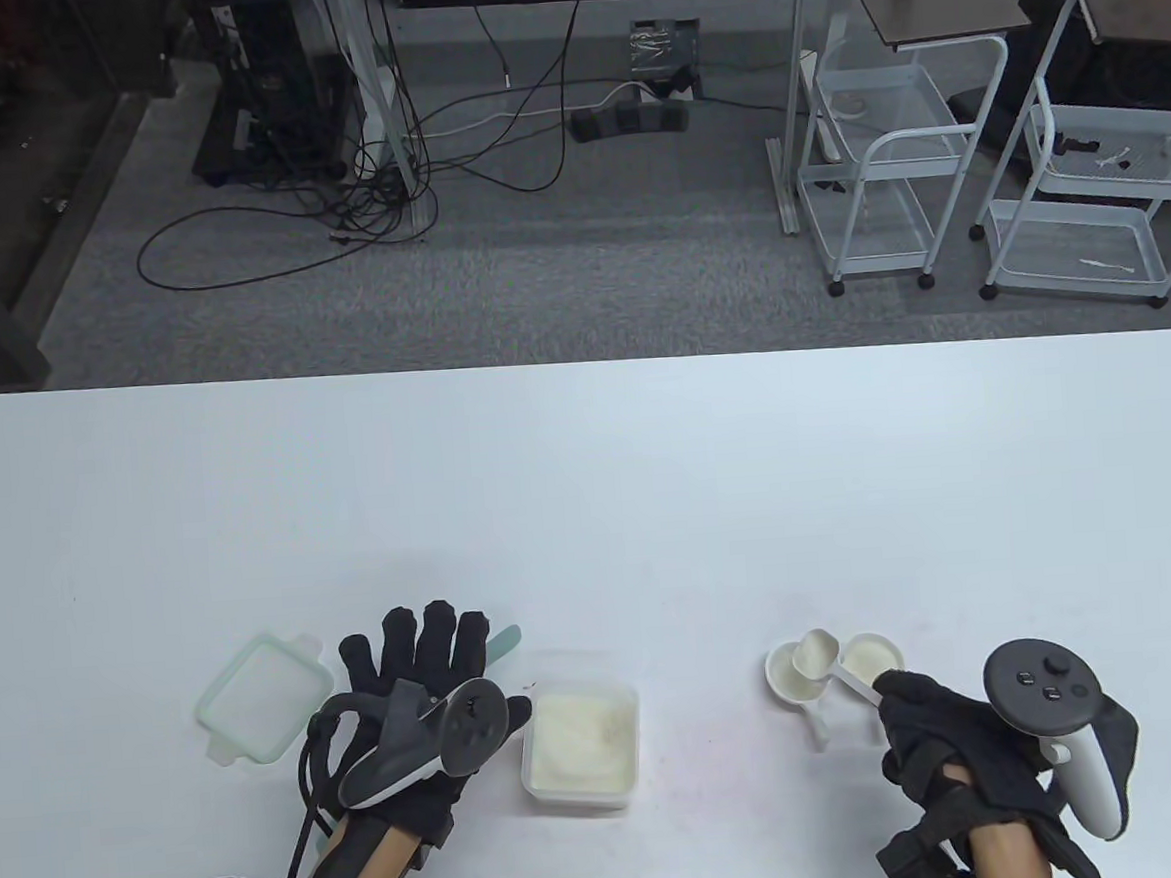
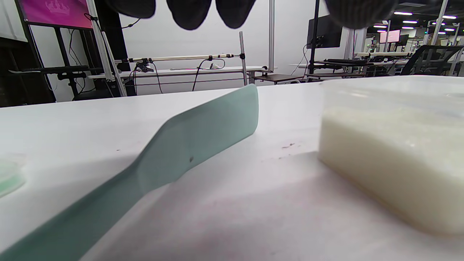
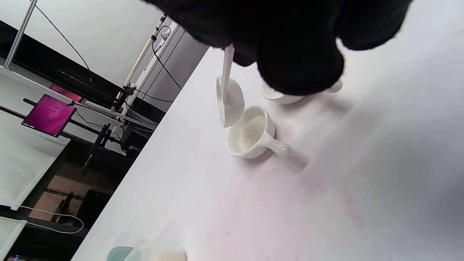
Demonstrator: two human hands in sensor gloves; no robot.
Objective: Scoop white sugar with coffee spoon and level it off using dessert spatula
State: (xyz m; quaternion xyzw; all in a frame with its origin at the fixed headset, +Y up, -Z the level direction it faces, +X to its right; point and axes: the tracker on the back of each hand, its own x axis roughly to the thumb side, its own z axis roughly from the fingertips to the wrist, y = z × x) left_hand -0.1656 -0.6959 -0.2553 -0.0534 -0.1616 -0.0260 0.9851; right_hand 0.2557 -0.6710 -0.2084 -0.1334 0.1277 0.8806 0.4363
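right hand (image 1: 953,744) pinches coffee spoon (image 1: 830,660) over a small cup (image 1: 790,673).

White table (image 1: 588,479). Lid (image 1: 261,707), spatula (image 2: 188,145), sugar tub (image 1: 579,745) by left hand; two cups (image 1: 793,675) near right.

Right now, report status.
Right hand holds coffee spoon over small cups. Left hand flat over dessert spatula, beside sugar container. Nothing blocking.

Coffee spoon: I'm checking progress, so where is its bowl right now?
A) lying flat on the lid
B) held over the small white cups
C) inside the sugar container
B: the right hand holds the coffee spoon with its bowl over the small white cups.
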